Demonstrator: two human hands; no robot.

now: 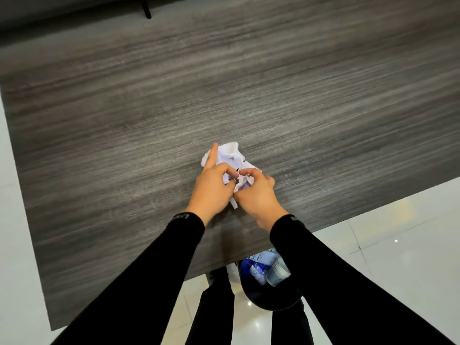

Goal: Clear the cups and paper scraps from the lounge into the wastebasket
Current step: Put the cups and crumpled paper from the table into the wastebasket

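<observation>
A bunch of crumpled white paper scraps (230,155) lies on the dark wood-grain table (124,145), near its front edge. Both hands are closed around the scraps from the near side. My left hand (211,188) grips the left part, with its forefinger stretched out along the paper. My right hand (257,195) pinches the right part between thumb and fingers. Below the table's edge stands a black wastebasket (273,301), partly hidden by my right sleeve. It holds a paper cup (277,272) and blue and white wrappers (257,266).
The table fills most of the view, and its surface is blurred by motion. Glossy white floor tiles (403,245) show to the right and below. My legs in black trousers (216,310) stand beside the wastebasket. A dark furniture leg (146,11) shows at the far edge.
</observation>
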